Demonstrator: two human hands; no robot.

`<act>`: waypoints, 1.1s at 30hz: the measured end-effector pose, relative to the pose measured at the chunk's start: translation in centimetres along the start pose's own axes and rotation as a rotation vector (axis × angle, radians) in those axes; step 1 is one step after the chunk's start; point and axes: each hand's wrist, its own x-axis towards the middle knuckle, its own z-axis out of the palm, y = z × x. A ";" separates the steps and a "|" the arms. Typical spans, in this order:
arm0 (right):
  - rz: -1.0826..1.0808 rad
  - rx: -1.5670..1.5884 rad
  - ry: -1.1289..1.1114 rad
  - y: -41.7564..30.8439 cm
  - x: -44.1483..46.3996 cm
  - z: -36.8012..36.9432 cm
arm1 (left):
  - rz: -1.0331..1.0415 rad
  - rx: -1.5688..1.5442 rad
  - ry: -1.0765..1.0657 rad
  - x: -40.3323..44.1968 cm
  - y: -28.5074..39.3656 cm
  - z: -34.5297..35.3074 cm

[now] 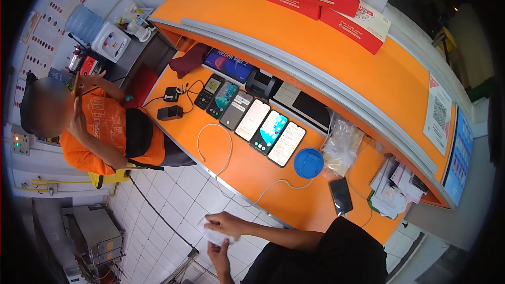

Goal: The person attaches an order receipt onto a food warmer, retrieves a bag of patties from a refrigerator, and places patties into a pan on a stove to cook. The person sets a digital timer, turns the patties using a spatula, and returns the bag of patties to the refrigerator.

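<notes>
Two bare hands, one white wad: the right hand (227, 225) and the left hand (218, 257) held the white wad (214, 236) between them, paper or cloth, the view being too coarse to settle which. Location: off the near edge of the counter (244, 171), above the tiled floor (179, 194). Grip: right fingers bent over the upper side, left thumb and fingers closed at the lower side. Step in hand, as judged: two-handed working of the wad; the next move seemed to call for one hand steadying it while the other shifted. Also listed: six phones (253, 120), in a row toward the counter's far edge; one blue lid (309, 163), just beside the row's right end.
</notes>
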 end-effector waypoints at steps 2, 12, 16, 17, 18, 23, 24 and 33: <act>0.113 -0.067 0.086 -0.7 -0.1 -0.2 | -0.144 -0.057 -0.030 -1.6 -2.1 -0.7; -0.001 0.435 0.066 -2.0 4.0 2.9 | -0.630 0.023 -0.139 -9.6 2.0 0.6; 0.018 0.347 0.011 -0.1 5.1 10.9 | -0.354 -0.251 -0.036 -13.2 -2.3 -2.6; -0.107 0.620 -0.068 1.2 5.5 13.5 | -0.296 -0.247 -0.051 -14.8 -3.7 -4.3; 0.005 0.586 -0.087 0.5 4.9 15.0 | -0.238 -0.245 -0.066 -16.4 -4.7 -5.8; 0.158 0.686 -0.439 -8.4 1.0 25.1 | -0.168 -0.562 0.053 -25.2 -5.1 -11.2; 0.187 0.665 -0.532 -8.1 -0.4 28.2 | -0.103 -0.595 0.021 -27.5 -6.3 -12.2; 0.374 0.377 -0.914 -1.7 -17.2 53.1 | 0.068 -0.726 0.447 -48.6 -16.2 -17.9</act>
